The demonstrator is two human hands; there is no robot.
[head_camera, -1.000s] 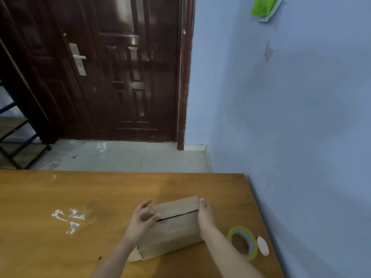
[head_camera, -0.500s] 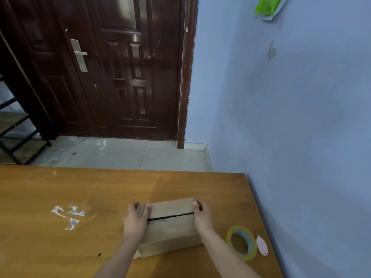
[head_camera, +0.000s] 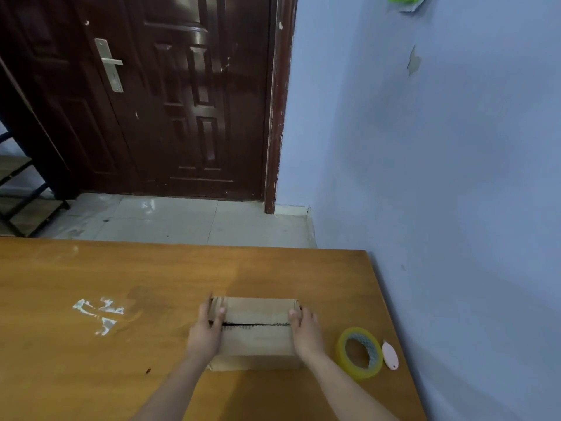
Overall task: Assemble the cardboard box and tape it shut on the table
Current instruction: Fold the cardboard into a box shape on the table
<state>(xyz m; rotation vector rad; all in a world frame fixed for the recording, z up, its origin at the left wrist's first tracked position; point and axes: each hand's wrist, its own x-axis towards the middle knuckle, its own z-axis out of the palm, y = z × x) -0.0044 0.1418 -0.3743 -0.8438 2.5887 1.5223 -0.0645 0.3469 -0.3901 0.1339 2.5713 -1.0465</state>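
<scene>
Both grips are on the box (head_camera: 256,329): the left hand (head_camera: 206,332) is pressed flat against its left end with fingers reaching up over the top edge, and the right hand (head_camera: 305,329) is clamped on its right end, thumb lying on the top flap. Neither grip is released — each one clasps the box from its side.

The box sits on the bench (head_camera: 91,360), its top flaps folded down and meeting along a dark seam that runs from hand to hand. No tape shows across that seam.

Against the frames from a second ago, the box has been turned square to the bench edge; it lay skewed then, with a loose flap corner sticking out at the lower left, and that corner is now tucked nearly out of sight. The left hand, which was curled loosely on top, has moved to the box's left end.

Right of the box, near but not touching, a tape roll (head_camera: 359,354) lies flat on the bench. Just beyond the roll, further from the box, rests a small pink cutter (head_camera: 390,355) — close beside the roll, toward the wall (head_camera: 455,208).
</scene>
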